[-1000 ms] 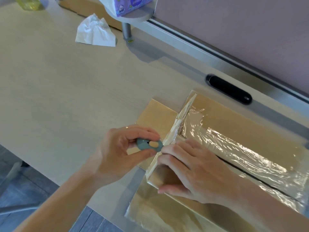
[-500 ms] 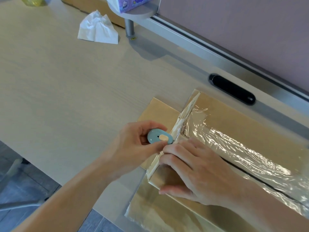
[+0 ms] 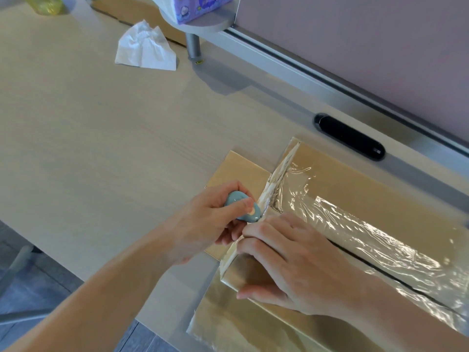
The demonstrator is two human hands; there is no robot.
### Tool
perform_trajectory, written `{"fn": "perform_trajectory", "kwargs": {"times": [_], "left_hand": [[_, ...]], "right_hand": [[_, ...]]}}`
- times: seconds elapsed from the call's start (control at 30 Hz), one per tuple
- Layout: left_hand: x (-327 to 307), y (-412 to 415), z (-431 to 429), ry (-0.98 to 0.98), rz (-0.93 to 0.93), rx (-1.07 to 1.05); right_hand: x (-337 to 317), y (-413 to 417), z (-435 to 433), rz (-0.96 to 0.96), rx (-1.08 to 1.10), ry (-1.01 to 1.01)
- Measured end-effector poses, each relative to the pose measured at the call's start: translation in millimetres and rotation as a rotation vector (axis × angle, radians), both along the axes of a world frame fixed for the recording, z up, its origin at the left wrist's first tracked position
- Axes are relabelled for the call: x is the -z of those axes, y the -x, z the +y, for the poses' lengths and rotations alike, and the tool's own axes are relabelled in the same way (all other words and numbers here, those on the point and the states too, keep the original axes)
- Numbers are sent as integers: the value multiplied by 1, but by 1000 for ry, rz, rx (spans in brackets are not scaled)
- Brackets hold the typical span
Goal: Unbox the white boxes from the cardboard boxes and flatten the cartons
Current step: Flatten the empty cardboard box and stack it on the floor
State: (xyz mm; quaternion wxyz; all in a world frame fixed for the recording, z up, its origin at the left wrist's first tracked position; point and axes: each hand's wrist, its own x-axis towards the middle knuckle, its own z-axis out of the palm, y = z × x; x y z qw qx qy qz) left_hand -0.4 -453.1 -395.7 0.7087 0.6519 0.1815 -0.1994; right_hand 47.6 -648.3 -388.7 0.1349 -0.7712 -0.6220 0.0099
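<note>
1. A brown cardboard carton (image 3: 368, 189) lies flat at the near right corner of the pale wood-grain desk (image 3: 101, 128). Its long side runs toward the right edge.
2. Shiny, wrinkled clear plastic film (image 3: 355, 224) covers much of the carton's top, and a dark slit runs lengthwise along that top.
3. A flat brown cardboard flap (image 3: 238, 171) lies on the desk just left of the carton, touching its left end.
4. The left hand (image 3: 203, 224) is curled round a small blue oval cutter with a peach button (image 3: 243, 208) and pinches it between thumb and fingers. The cutter's tip touches the film-covered edge at the carton's left end.
5. The right hand (image 3: 291, 262) grips that same end at its near corner. Its fingers are bent over the top edge just below the cutter, and its thumb is pressed against the near side face.
6. A crumpled white paper tissue (image 3: 147, 49) sits near the far edge of the desk, well apart from the carton.
7. Just beside the tissue, a grey round shelf (image 3: 210, 24) stands on a grey post (image 3: 193, 47) and carries a purple tissue pack (image 3: 200, 6).
8. A yellow translucent container (image 3: 45, 3) stands at the far left corner.
9. A black oblong object (image 3: 350, 138) lies on the grey rail (image 3: 291, 74) along the far edge, near the carton's far corner.
</note>
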Motion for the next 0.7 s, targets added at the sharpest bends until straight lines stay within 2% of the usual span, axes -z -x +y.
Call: {"fn": "perform_trajectory", "kwargs": {"times": [0.03, 0.13, 0.17, 0.3, 0.47, 0.7], "left_hand": [[1, -2, -1, 11, -23, -90], [9, -14, 13, 49, -137, -645], [9, -14, 17, 56, -175, -688], [6, 8, 7, 87, -125, -400], [6, 17, 1, 78, -132, -183], [5, 16, -7, -12, -208, -191]], "right_hand": [[1, 1, 0, -3, -4, -1], [3, 9, -1, -18, -19, -19], [3, 11, -1, -14, -20, -26], [0, 8, -1, -59, -22, -31], [0, 6, 1, -72, -27, -42], [-1, 5, 1, -47, -20, -44]]}}
